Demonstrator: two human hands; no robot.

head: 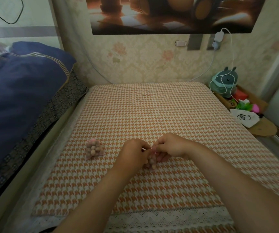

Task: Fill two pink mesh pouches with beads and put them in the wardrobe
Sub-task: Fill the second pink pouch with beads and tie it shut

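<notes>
To close the second pink mesh pouch [151,161] well, we judge it best to draw its neck tight evenly from both sides, keeping the beads [152,159] hanging below so none escape. Our left hand [133,153] and right hand [170,147] meet close together, forearms converging. Each grip is curled and pinches the pouch's top, near and right of the first filled pouch [94,148] on the bench [152,106].

Dim, diffuse indoor light with a warm cast; shadows on the bed cover [152,115] are faint. Wide-angle distortion bows lines near the edges. The left hand [133,153], right hand [170,146] and the pouch [151,161] between them appear soft; the cover's right margin is smeared.
</notes>
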